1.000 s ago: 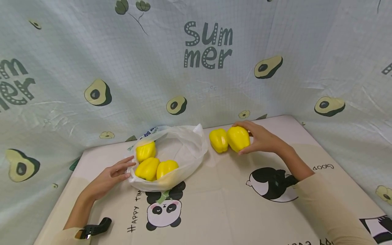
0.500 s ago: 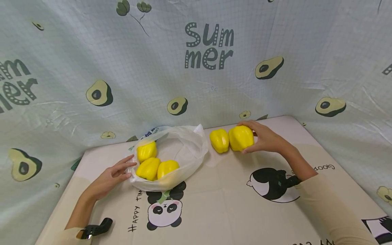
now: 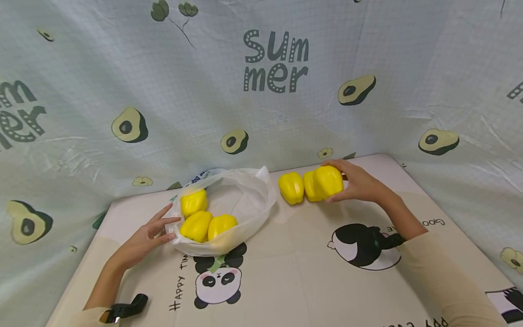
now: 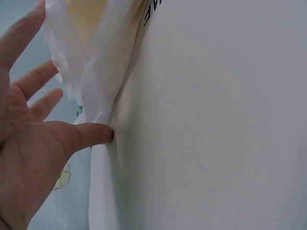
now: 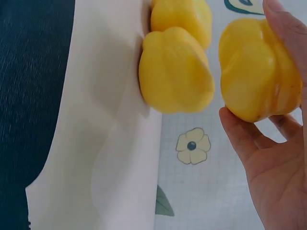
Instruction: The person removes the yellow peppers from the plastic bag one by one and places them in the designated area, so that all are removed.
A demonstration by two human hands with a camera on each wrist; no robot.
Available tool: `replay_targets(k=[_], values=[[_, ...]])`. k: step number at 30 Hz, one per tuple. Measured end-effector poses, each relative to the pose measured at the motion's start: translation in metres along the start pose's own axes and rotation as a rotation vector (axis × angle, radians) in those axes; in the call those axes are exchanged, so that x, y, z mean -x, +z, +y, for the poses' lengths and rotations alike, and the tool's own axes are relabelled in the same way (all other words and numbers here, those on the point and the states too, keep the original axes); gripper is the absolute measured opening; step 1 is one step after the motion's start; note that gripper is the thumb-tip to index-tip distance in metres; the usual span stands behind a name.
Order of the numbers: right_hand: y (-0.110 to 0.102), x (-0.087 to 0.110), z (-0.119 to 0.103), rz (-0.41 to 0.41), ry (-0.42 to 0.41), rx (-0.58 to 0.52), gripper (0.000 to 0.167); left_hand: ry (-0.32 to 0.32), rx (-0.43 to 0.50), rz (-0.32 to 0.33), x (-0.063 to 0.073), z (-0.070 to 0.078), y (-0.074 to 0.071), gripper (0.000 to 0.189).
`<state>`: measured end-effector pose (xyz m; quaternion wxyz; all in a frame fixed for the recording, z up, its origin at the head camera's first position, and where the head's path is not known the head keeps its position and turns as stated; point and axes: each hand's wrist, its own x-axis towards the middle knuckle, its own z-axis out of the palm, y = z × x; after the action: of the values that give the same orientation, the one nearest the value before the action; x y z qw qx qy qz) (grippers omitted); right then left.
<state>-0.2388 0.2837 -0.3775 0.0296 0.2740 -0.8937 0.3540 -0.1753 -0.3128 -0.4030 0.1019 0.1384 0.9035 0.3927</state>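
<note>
My right hand [image 3: 360, 182] grips a yellow bell pepper [image 3: 329, 181] between thumb and fingers. In the right wrist view this bell pepper [image 5: 259, 69] is apart from two others. Those two, a left bell pepper [image 3: 291, 187] and a partly covered bell pepper [image 3: 310, 187], stand side by side on the table. A white plastic bag [image 3: 255, 200] lies with its mouth open, several bell peppers [image 3: 196, 226] inside. Beside the bag's left edge is my left hand [image 3: 140, 240], fingers spread and loosely extended. Its thumb [image 4: 96, 134] touches or nearly touches the bag's plastic [image 4: 103, 91].
A printed cloth covers the table [image 3: 278, 281], with a panda print [image 3: 218, 284] in front of the bag. Behind the table hangs a pale curtain [image 3: 184, 118] with avocado prints, close to the peppers and bag. A dark band [image 3: 126, 308] sits on the left wrist.
My right hand has moved slightly right with its bell pepper, and another bell pepper behind it has come into sight. The left hand stays by the bag, its index finger slightly more raised.
</note>
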Motion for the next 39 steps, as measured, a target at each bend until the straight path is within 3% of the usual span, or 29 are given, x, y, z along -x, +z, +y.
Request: replay_targets(k=[6, 11, 15, 23, 33, 39], values=[[-0.004, 0.000, 0.007, 0.006, 0.021, 0.000, 0.092, -0.016, -0.066, 0.012, 0.001, 0.002, 0.001, 0.049], [-0.006, 0.001, 0.012, 0.014, 0.028, -0.006, 0.092, -0.006, -0.010, 0.009, 0.003, 0.003, 0.003, 0.037], [-0.007, 0.001, 0.014, 0.012, 0.039, -0.008, 0.094, 0.032, 0.016, 0.016, 0.003, 0.005, 0.005, 0.031], [-0.008, 0.002, 0.021, 0.017, 0.089, 0.001, 0.094, 0.127, -0.030, 0.059, 0.004, 0.011, 0.006, 0.031], [-0.011, 0.001, 0.034, 0.047, 0.124, 0.010, 0.097, 0.149, -0.081, 0.080, 0.004, 0.014, 0.009, 0.045], [-0.014, 0.002, 0.040, 0.074, 0.172, 0.019, 0.097, 0.181, -0.084, 0.068, 0.003, 0.010, 0.011, 0.039]])
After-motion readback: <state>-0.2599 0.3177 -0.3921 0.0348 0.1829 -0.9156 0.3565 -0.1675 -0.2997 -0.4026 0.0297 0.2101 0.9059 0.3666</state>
